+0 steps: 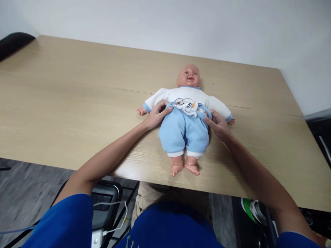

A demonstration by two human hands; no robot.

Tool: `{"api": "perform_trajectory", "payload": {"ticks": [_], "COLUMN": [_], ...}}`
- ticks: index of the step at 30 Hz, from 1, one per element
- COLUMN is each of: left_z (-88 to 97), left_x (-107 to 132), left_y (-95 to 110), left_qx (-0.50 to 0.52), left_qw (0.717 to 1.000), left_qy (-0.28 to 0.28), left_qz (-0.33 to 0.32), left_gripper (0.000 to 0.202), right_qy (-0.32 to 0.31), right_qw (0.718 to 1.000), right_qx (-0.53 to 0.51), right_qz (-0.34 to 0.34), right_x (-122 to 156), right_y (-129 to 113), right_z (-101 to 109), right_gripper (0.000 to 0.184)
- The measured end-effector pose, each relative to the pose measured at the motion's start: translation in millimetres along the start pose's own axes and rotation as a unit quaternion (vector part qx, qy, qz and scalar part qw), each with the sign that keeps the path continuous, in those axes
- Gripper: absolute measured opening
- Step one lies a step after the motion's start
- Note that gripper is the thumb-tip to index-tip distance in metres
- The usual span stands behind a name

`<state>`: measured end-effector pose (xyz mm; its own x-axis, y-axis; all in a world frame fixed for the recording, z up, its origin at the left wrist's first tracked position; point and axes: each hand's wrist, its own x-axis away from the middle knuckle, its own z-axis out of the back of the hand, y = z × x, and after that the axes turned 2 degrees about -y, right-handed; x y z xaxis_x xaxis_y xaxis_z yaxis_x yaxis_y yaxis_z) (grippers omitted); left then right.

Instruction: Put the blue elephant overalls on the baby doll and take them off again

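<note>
A baby doll [189, 76] lies on its back on the wooden table, its head toward the wall and its bare feet toward me. It wears a white top [186, 93] with blue cuffs and light blue fleece pants [173, 132] with white hems. A cartoon animal patch [190, 107] is bunched and folded at the waist. My left hand [158, 113] pinches the waistband at one side, thumb on top. On the other side my right hand [217, 123] grips the waistband, thumb over the blue cloth. Both hands' fingers are partly hidden beneath the fabric.
The light wooden table [77, 93] reaches back to a white wall [165, 27]. A black chair part [15, 43] shows at the far left. Below the front edge are a black case [106, 193], a white cable [124, 213] and dark items at lower right.
</note>
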<state>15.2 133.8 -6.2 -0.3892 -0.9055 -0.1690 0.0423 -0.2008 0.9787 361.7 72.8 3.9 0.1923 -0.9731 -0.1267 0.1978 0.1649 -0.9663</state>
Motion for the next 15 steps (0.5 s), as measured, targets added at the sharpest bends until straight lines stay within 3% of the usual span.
{"api": "perform_trajectory", "payload": {"ticks": [9, 12, 15], "left_z": [25.8, 28.2, 24.2], "left_x": [1.3, 1.6, 2.1], "left_y": [-13.7, -19.7, -25.1], "left_qx": [-0.100, -0.089, -0.073], "left_qw": [0.992, 0.990, 0.991], "left_qy": [-0.037, -0.056, -0.050], "left_qz": [-0.072, -0.090, -0.096], "left_gripper": [0.078, 0.073, 0.070], "right_qy": [0.028, 0.020, 0.055], "right_qw": [1.000, 0.999, 0.991], "right_qx": [-0.002, 0.035, 0.078], "right_qz": [-0.010, 0.031, 0.095], "right_x": [2.4, 7.5, 7.6], "right_y": [9.1, 6.5, 4.6], "right_z": [-10.9, -10.5, -12.1], "right_gripper": [0.067, 0.066, 0.061]}}
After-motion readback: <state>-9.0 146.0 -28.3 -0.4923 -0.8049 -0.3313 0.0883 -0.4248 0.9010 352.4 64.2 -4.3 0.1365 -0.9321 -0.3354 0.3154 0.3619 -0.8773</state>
